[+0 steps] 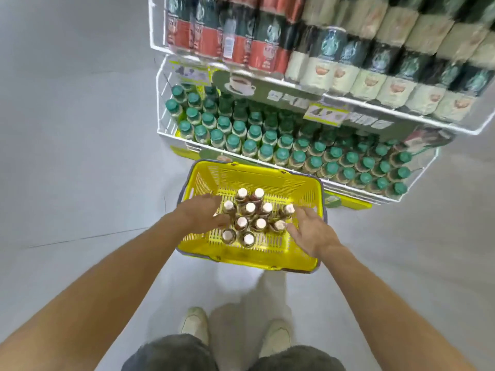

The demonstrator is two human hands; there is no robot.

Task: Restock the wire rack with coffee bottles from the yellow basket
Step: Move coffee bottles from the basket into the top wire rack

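Shorts (171,354) cut off below; left hand (203,214) partly hides coffee bottles (250,208).

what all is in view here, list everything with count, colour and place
wire rack: one, white, ahead
red-labelled bottles: many, upper shelf, left
cream-labelled bottles: many, upper shelf, right
green-capped bottles: many, lower shelf
yellow basket: one, on the floor before the rack
coffee bottles: about eleven, brown with pale caps, upright in the basket
floor: grey
shoes: two, pale, bottom
shorts: dark, bottom edge
left hand: open, over the cluster's left side
right hand: open, at its right side
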